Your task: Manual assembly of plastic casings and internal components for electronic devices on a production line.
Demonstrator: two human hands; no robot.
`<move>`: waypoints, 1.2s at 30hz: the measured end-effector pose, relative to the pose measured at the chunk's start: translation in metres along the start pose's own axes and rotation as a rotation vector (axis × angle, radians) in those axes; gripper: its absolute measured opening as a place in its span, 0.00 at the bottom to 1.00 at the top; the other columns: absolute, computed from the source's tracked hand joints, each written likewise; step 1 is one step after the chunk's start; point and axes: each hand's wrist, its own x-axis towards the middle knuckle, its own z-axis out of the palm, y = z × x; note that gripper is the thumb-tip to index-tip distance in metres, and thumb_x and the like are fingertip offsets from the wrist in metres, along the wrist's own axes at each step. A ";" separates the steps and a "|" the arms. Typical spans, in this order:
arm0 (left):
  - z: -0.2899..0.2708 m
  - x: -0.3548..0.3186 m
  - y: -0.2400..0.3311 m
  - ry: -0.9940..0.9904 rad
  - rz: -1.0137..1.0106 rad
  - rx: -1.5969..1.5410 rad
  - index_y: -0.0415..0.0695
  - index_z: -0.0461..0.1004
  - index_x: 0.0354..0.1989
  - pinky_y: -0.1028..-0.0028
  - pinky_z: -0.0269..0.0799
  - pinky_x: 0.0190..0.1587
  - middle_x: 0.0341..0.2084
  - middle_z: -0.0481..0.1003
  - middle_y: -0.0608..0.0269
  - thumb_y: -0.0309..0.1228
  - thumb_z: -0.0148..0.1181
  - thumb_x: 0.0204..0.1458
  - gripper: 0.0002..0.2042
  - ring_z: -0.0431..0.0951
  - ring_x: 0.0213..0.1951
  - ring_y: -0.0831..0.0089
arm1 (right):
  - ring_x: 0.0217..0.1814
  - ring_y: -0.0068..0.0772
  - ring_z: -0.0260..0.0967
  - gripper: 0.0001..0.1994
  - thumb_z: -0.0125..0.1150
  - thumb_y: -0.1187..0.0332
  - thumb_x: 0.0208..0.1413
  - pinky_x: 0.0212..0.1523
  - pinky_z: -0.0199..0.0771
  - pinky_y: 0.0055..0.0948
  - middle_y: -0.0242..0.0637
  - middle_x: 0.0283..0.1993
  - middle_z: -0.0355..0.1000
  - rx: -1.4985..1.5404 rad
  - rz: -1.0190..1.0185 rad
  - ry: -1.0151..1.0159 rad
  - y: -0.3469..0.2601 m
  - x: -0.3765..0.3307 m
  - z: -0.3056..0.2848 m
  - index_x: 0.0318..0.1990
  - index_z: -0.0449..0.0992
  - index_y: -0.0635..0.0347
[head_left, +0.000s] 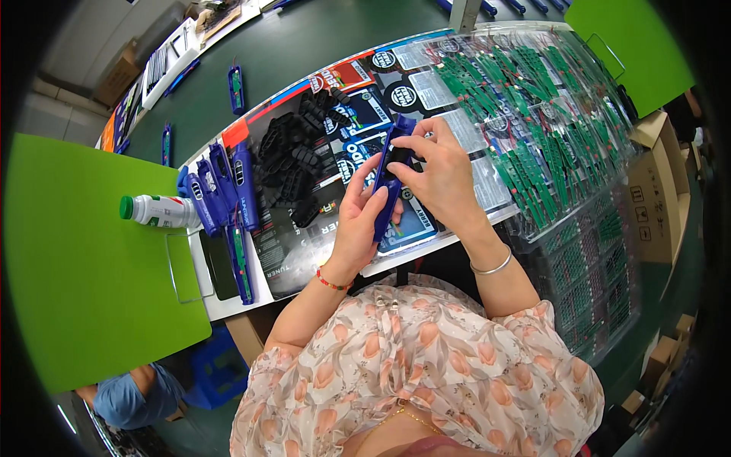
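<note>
My left hand (356,225) is wrapped round a long blue plastic housing (387,210), which I hold tilted in front of my chest, its open side up. Over its upper half, my right hand (445,169) has thumb and index finger closed on a small black plastic part (397,155) inside the housing. The fingers partly cover this part. Left of my hands lies a loose pile of similar black plastic parts (285,156) on the printed sheets.
More blue housings (242,183) lie at the left beside a white bottle with a green cap (158,211). Green circuit boards (533,129) with wires cover the right side. Bright green panels (91,259) flank the table, and an open cardboard box (656,198) stands at right.
</note>
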 end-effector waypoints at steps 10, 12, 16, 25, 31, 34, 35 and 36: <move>0.004 0.001 0.003 -0.009 0.032 0.064 0.49 0.54 0.69 0.80 0.68 0.29 0.32 0.74 0.63 0.27 0.49 0.62 0.25 0.72 0.28 0.80 | 0.34 0.38 0.73 0.10 0.71 0.69 0.41 0.34 0.74 0.34 0.38 0.39 0.68 0.001 -0.004 -0.006 -0.004 0.006 -0.007 0.33 0.79 0.58; 0.004 0.002 0.004 0.000 0.034 -0.001 0.49 0.54 0.69 0.79 0.69 0.29 0.41 0.74 0.54 0.29 0.46 0.64 0.24 0.73 0.30 0.78 | 0.35 0.38 0.74 0.10 0.70 0.70 0.42 0.35 0.74 0.34 0.40 0.39 0.70 0.148 0.010 0.001 0.004 0.019 -0.015 0.34 0.79 0.60; 0.003 0.002 0.007 -0.023 0.027 -0.096 0.50 0.53 0.69 0.78 0.70 0.30 0.49 0.73 0.45 0.34 0.41 0.67 0.23 0.73 0.30 0.75 | 0.37 0.49 0.77 0.09 0.63 0.66 0.50 0.41 0.77 0.42 0.48 0.34 0.77 -0.475 0.181 0.177 0.087 0.067 -0.072 0.37 0.80 0.59; 0.000 0.001 0.010 -0.050 -0.020 -0.173 0.51 0.50 0.71 0.74 0.73 0.34 0.52 0.71 0.45 0.33 0.40 0.67 0.24 0.74 0.33 0.72 | 0.45 0.49 0.77 0.15 0.61 0.66 0.51 0.48 0.76 0.46 0.42 0.45 0.78 -0.832 0.507 0.104 0.140 0.088 -0.119 0.48 0.79 0.46; -0.014 0.005 0.012 -0.010 -0.028 -0.212 0.51 0.49 0.71 0.72 0.75 0.37 0.54 0.69 0.44 0.33 0.41 0.66 0.25 0.75 0.36 0.70 | 0.33 0.26 0.76 0.21 0.65 0.72 0.51 0.27 0.74 0.22 0.35 0.34 0.77 0.287 0.267 0.134 0.019 0.065 -0.086 0.55 0.74 0.57; -0.017 0.006 0.012 -0.006 -0.038 -0.233 0.51 0.50 0.71 0.72 0.75 0.39 0.53 0.70 0.48 0.33 0.43 0.65 0.25 0.76 0.38 0.69 | 0.32 0.24 0.76 0.18 0.62 0.76 0.55 0.23 0.72 0.17 0.38 0.37 0.76 0.687 0.237 0.063 -0.008 0.036 -0.060 0.53 0.73 0.68; -0.015 0.007 0.016 -0.004 -0.038 -0.235 0.50 0.50 0.71 0.71 0.75 0.39 0.53 0.71 0.50 0.33 0.43 0.65 0.25 0.76 0.38 0.69 | 0.32 0.24 0.77 0.18 0.62 0.76 0.55 0.23 0.72 0.16 0.38 0.38 0.75 0.721 0.258 0.043 -0.012 0.030 -0.052 0.54 0.73 0.67; -0.014 0.007 0.019 -0.002 -0.038 -0.237 0.50 0.50 0.71 0.71 0.75 0.40 0.52 0.71 0.52 0.32 0.43 0.65 0.25 0.76 0.39 0.69 | 0.32 0.24 0.77 0.18 0.61 0.76 0.55 0.22 0.71 0.15 0.38 0.39 0.75 0.756 0.279 0.022 -0.015 0.024 -0.044 0.54 0.73 0.67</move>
